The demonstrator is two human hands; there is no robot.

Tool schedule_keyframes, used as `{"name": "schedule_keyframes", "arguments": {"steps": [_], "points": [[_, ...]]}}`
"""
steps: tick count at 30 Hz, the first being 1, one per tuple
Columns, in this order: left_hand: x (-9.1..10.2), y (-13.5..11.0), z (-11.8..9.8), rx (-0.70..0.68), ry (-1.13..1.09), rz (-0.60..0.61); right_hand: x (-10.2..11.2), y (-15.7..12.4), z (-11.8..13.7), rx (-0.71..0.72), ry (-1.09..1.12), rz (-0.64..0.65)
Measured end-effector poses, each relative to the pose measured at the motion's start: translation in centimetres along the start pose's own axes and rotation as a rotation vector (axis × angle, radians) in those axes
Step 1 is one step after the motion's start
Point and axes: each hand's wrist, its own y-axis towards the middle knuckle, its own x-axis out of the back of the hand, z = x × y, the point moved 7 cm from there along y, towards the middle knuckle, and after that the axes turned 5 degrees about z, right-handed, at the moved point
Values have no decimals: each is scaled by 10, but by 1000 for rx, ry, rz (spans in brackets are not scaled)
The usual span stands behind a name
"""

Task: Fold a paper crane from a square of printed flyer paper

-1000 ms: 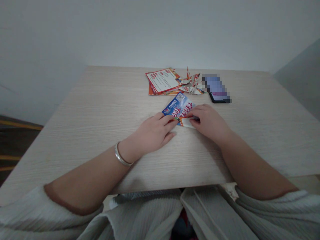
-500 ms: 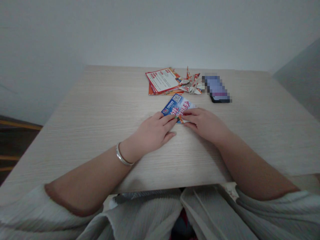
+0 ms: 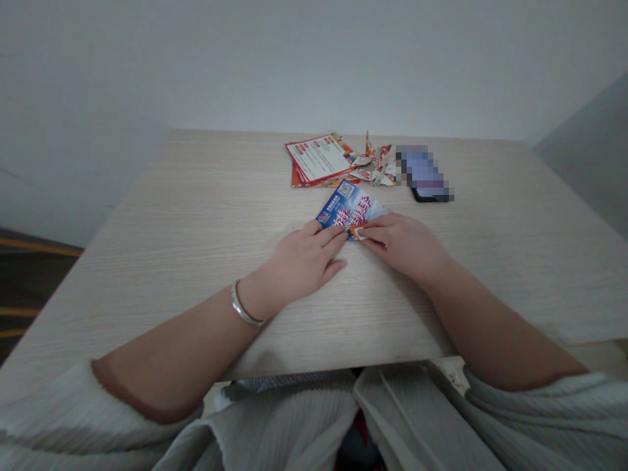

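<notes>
On the table in front of me lies a blue and white printed leaflet, with a QR code at its far corner and red lettering. An orange and white strip shows along its near edge, between my fingertips. My left hand rests with fingers stretched out over the leaflet's near left edge, thumb apart on the table. A silver bangle is on that wrist. At the near right edge, my right hand has its fingers and thumb closed on the leaflet and covers that corner.
Behind the leaflet lies a stack of printed leaflets. Folded paper pieces, orange and white, sit beside the stack. A phone, partly pixelated, lies to their right. The wooden table meets a wall at the back.
My right fingers have shifted slightly at the leaflet's near edge, and more of the orange and white strip shows there. My left hand has hardly moved.
</notes>
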Motion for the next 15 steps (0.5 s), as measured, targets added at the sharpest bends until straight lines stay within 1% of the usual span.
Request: {"name": "schedule_keyframes", "arguments": {"steps": [6,9,12,15], "points": [[3,0,0,9,-2,-14,-2,-2,-1,-34,-14,-51],[4,0,4,57,-32,-12,-6,2,2,13,-41,-105],[3,1,7,87,-46,-10,-10,7,-1,24,-24,-115],[3,1,7,90,-52,-15,-10,9,-4,15,1,-119]]}}
